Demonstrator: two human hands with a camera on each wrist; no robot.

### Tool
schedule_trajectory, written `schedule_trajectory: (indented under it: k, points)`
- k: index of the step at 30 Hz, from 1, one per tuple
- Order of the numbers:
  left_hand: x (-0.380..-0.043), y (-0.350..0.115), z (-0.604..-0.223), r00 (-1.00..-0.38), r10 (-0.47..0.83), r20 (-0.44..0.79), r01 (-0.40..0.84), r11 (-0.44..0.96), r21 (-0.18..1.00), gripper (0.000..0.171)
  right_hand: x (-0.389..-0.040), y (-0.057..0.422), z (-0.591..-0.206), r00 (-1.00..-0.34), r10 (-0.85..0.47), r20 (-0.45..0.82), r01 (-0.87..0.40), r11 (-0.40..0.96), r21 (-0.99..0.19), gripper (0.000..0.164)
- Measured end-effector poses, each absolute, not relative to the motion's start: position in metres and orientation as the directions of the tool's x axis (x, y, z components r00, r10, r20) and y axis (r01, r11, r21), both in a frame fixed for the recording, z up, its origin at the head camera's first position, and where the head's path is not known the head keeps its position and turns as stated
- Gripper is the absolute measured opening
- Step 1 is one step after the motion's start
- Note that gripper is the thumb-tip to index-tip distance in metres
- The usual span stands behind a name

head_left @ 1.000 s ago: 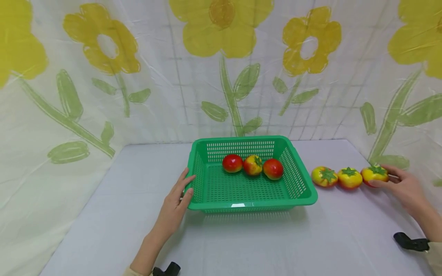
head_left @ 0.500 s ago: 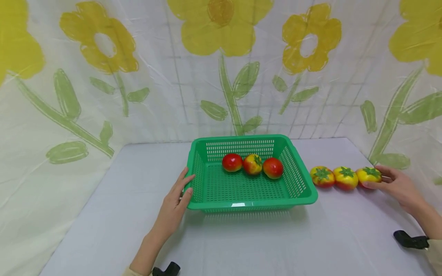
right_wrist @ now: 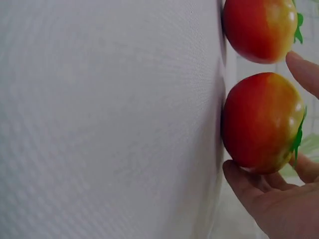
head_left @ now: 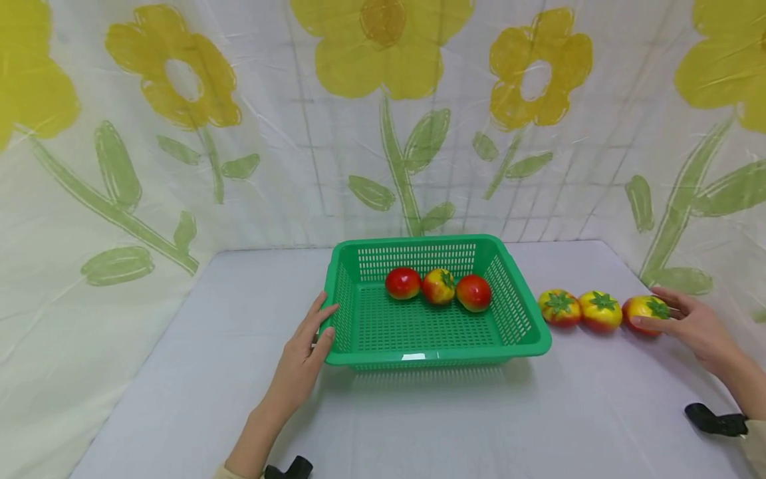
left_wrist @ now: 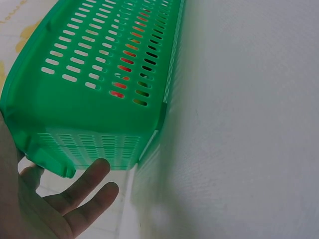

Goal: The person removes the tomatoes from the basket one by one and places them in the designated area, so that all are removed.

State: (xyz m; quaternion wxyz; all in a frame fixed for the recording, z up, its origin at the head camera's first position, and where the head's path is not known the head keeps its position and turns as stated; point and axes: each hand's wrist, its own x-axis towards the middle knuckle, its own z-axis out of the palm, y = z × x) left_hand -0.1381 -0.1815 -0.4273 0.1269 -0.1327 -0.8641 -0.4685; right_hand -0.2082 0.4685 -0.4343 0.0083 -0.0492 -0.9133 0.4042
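Note:
In the head view my left hand (head_left: 305, 346) rests at the left rim of a green plastic basket (head_left: 419, 356), its fingers spread along the edge. The left wrist view shows these fingers extended beside the basket wall (left_wrist: 84, 119). At the right, my right hand (head_left: 697, 329) cups the outermost red-yellow tomato (head_left: 640, 313), thumb in front and fingers behind and to its right. This tomato (right_wrist: 261, 124) sits on the table, its green leaves tilted right. Left of it lie a middle tomato (head_left: 600, 311) and another tomato (head_left: 559, 308) by the basket.
Inside the basket sit a red tomato (head_left: 403, 283), a yellow-topped tomato (head_left: 439, 287) and another red tomato (head_left: 473, 293) in a row. The table (head_left: 443, 426) has a white cover. A flower-printed curtain (head_left: 269, 199) stands behind and at both sides.
The three tomatoes outside the basket shifted left with my right hand. Then the outermost one tipped rightward, opening a small gap to its neighbour. My left hand has stayed in place.

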Motion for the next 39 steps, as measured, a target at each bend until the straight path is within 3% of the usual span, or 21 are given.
schedule_trajectory:
  k: [39]
  points:
    - [-0.139,-0.1824,-0.4294,-0.922,0.129,0.365,0.375,0.531,0.76,0.043,-0.1988,0.4604,-0.4287,-0.983,0.185,-0.012,0.136,0.674,-0.726,0.09]
